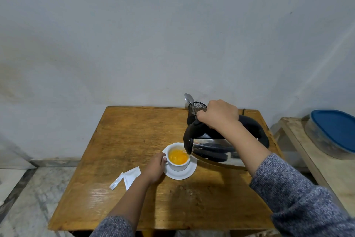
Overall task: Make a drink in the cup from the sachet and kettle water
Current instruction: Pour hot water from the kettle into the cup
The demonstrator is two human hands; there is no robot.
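Grey knit sleeves (299,202) frame the bottom of the view, one on each forearm, and both arms reach forward over a wooden counter (119,140).

At the middle of the counter stands a white cup (178,165) on a white saucer (189,171). Orange liquid (178,157) fills the cup partway, its surface disturbed. The left hand (154,167) lies against the cup's left side, its fingers (163,158) curled at the handle; whether they fully pinch it cannot be told from this angle.

Just right of the cup hangs a kettle (217,150) with a steel body and black top, tilted down to the left so its spout sits over the cup's right rim. The right hand (219,114) is wrapped firmly around the black handle on top, fingers closed on it.

Left of the left wrist, a torn white sachet (132,176) lies flat on the counter with a narrow torn strip (116,181) just beside it.

Behind the kettle, at the counter's far edge, a black mesh holder (198,107) stands with a spoon (189,98) in it, bowl end up.

Off to the right, on a separate pale surface, sits a clear container (326,140) with a blue lid (336,129).
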